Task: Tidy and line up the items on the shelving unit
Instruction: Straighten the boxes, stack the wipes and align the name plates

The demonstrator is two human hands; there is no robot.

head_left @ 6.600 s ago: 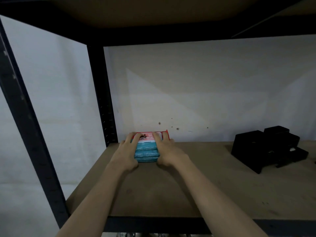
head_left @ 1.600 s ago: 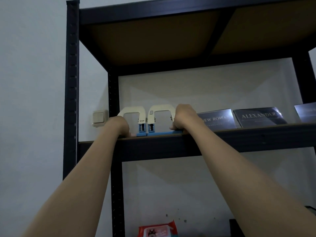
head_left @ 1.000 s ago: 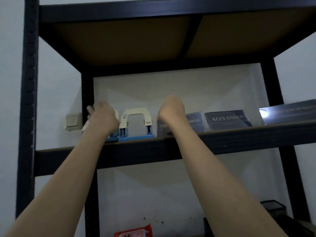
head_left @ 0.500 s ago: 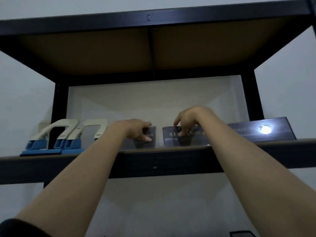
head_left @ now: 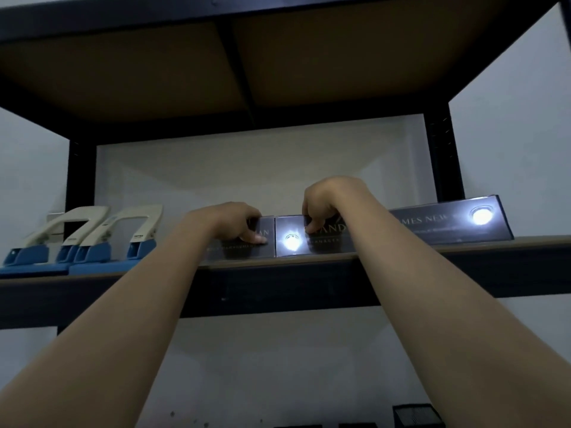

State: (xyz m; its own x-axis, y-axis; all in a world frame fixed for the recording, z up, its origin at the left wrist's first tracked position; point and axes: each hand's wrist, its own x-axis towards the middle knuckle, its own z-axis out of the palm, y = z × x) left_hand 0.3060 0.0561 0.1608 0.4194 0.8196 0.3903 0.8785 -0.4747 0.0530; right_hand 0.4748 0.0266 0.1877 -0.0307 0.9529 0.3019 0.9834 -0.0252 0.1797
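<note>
Three dark glossy nameplates stand in a row on the upper shelf point(head_left: 278, 282). My left hand point(head_left: 234, 222) grips the left nameplate point(head_left: 241, 250), fingers curled over its top and thumb on its front. My right hand point(head_left: 324, 202) holds the middle nameplate point(head_left: 327, 244) the same way at its top edge. These two plates stand edge to edge. The right nameplate point(head_left: 445, 223) stands a little apart from them, untouched. Bright light spots reflect off the middle and right plates.
Two cream and blue hole punches point(head_left: 46, 242) point(head_left: 123, 239) sit side by side at the shelf's left end. Black uprights frame the bay, with a board close overhead. A black box point(head_left: 417, 417) shows on the shelf below, bottom right.
Both hands left the hole punches and moved right onto the nameplates. The left and middle plates now stand edge to edge, and the view has shifted right and closer.
</note>
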